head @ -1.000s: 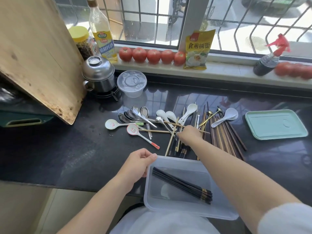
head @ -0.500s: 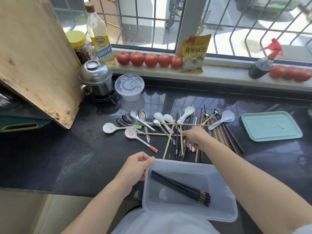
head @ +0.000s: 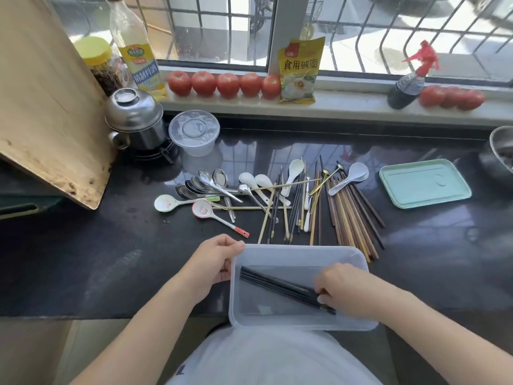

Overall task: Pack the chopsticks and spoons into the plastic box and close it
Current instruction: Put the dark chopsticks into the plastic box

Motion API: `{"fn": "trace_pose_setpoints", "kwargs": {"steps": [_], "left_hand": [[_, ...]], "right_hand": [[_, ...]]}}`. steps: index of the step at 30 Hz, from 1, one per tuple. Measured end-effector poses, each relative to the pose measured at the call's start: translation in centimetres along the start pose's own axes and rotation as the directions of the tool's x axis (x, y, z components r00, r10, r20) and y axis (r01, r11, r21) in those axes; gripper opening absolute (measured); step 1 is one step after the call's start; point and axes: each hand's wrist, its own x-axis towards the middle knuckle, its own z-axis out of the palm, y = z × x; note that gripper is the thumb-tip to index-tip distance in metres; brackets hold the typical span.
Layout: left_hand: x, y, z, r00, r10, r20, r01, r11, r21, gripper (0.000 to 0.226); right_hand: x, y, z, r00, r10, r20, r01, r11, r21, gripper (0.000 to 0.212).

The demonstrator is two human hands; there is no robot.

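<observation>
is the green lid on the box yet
No, the green lid lies flat on the counter to the right of the utensil pile, apart from the open plastic box.

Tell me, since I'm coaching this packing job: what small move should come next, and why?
Probably let go of the black chopsticks, then reach the right hand back to the pile of chopsticks. They already lie inside the plastic box, which the left hand steadies by its rim, and many chopsticks and spoons remain on the counter.
</observation>
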Motion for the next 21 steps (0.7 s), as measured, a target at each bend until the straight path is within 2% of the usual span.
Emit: {"fn": "trace_pose_setpoints", "kwargs": {"steps": [2,7,11,14,15,17,19,21], "left_hand": [[0.0,0.0,0.0,1.0,0.001,0.001,-0.001,1.0,-0.003,0.025],[-0.2,-0.2,-0.1,1.0,0.0,0.002,0.0,1.0,0.014,0.025],[-0.3,-0.4,-0.2,1.0,-0.002,0.01,0.002,1.0,0.013,0.025],[-0.3,-0.5,-0.2,1.0,0.002,0.014,-0.003,1.0,0.011,0.025],[-0.3,-0.6,-0.2,1.0,0.002,0.011,-0.002,1.0,0.011,0.026],[-0.3,-0.6,-0.2,1.0,-0.001,0.004,0.001,1.0,0.013,0.028],[-0.4,-0.7,-0.1,1.0,0.005,0.004,-0.005,1.0,0.006,0.028],[-0.5,-0.6,0.1,1.0,0.013,-0.009,-0.013,1.0,0.0,0.026]], "right_hand": [[2.1,-0.5,1.2,0.999,0.019,0.033,-0.014,0.988,-0.151,0.024],[5.0,-2.5,1.6,0.999,0.039,0.036,-0.027,0.959,-0.282,0.015],[4.8,-3.2,1.4,0.998,0.069,0.003,-0.066,0.96,-0.272,0.009],[2.5,-3.9,-2.0,0.999,0.039,0.005,-0.039,0.998,-0.051,0.023],[1.5,-4.1,-3.9,1.0,0.0,-0.003,0.0,0.996,0.093,0.026],[0.7,-4.2,-7.8,0.996,-0.034,-0.077,0.062,0.911,0.408,0.023],[2.6,-3.1,-10.7,0.968,0.065,-0.243,0.077,0.843,0.533,0.021],[6.5,-1.2,-12.0,0.917,0.221,-0.333,-0.004,0.84,0.543,0.025]]}}
